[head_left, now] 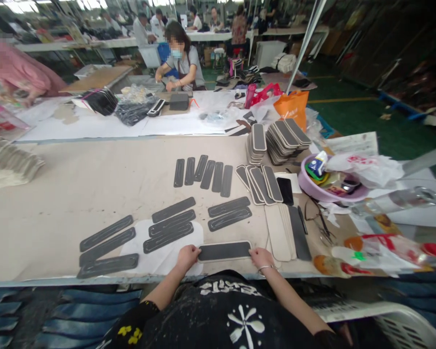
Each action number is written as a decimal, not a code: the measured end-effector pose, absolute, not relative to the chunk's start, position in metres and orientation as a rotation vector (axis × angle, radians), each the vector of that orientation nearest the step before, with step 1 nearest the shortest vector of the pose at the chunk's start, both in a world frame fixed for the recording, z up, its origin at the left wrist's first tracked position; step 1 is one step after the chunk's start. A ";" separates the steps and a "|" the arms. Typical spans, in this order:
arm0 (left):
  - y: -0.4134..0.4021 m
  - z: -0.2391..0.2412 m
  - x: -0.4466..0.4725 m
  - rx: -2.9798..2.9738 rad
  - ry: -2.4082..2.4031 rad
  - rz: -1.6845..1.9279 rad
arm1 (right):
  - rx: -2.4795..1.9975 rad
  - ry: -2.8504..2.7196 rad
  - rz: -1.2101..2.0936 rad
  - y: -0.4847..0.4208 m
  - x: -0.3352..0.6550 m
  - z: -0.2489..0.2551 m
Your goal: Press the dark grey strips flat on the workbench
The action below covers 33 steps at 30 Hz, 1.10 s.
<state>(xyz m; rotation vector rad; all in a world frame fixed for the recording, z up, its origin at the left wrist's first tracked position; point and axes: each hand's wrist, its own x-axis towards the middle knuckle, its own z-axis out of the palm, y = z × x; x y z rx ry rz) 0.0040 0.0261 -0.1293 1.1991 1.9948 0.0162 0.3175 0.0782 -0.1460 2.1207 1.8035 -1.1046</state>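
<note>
A long dark grey panel with a pale border lies between my two hands near the table's front edge. My left hand pinches its left end, and my right hand, with a bracelet at the wrist, pinches the right end. Beyond it rest two dark strips with shiny lines along their faces. More such strips lie to the left, partly over a white sheet. Just right of my right hand is a fanned stack of pale beige panels, with a plain dark piece alongside.
Bordered panels are stacked at the back right. A purple basin, a phone, glasses, a clear bottle and glue-stained containers crowd the right side. Across the table a masked person works.
</note>
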 end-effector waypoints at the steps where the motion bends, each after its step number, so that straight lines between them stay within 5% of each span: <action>1: 0.026 -0.129 0.004 1.200 1.997 0.015 | 2.116 1.801 -1.099 0.078 0.317 -0.146; 33: 0.030 -0.132 0.005 1.208 1.979 -0.001 | 2.064 1.735 -0.954 0.085 0.303 -0.139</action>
